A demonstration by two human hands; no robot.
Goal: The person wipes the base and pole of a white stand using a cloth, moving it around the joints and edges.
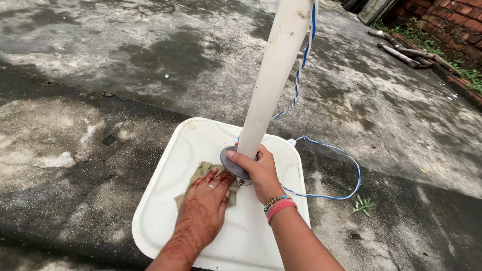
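White plastic base point(165, 211), on wet concrete. Olive cloth point(201, 175) is pressed flat beside the pole point(271, 80) under the left hand point(206, 206); the grey collar point(232, 163) is gripped, probably steadied, by the right hand point(258, 173).

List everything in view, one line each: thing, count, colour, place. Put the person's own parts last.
base plate: one, white, squarish, flat on the ground at centre
pole: one, white, rising tilted from the base plate
collar ring: one, grey, around the pole's foot
cloth: one, olive, on the base plate left of the pole
cable: one, blue and white, down the pole and looped on the ground at right
weed sprig: one, green, on the ground by the cable
pipes: a few, grey-brown, top right by the brick wall
ground: grey concrete, damp patches
bracelets: beaded and pink, right wrist
left hand: flat on the cloth
right hand: fingers around the pole's foot
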